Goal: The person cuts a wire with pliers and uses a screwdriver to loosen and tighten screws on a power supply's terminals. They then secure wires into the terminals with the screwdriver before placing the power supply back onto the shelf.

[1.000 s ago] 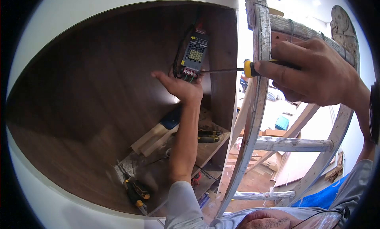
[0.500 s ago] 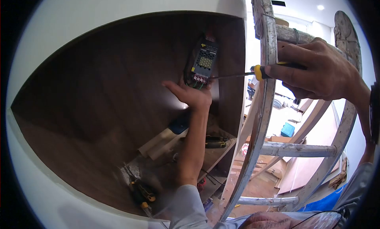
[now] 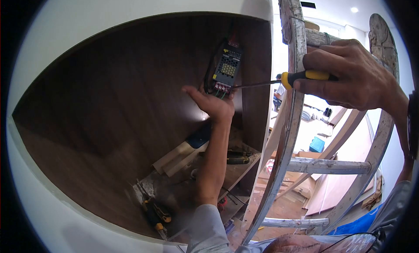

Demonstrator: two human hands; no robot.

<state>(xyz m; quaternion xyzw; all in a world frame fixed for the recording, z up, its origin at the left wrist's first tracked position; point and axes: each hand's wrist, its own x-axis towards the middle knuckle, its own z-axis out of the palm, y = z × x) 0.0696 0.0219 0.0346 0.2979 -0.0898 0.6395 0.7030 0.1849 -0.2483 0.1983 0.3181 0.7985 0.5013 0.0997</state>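
Note:
A black power supply box (image 3: 228, 67) with a perforated cover hangs upright inside a dark wooden recess. Its lower end, with screw terminals and green wires, rests in my left hand (image 3: 216, 105), whose fingers go behind it while the thumb sticks out to the left. My right hand (image 3: 345, 76), in front of the ladder, holds a yellow and black screwdriver (image 3: 301, 77) by the handle. The long shaft points left, and its tip is at the terminal end of the box, beside my left fingertips.
A worn ladder (image 3: 329, 166) stands at the right, close to my right arm. Pliers (image 3: 157, 211) and another tool (image 3: 238, 158) lie on the recess floor with wood strips (image 3: 176, 159). Beyond the ladder are a blue box (image 3: 317, 144) and a person (image 3: 279, 92).
My right fingers have shifted on the screwdriver, showing more of its handle. The box and my left hand sit very slightly further right in view.

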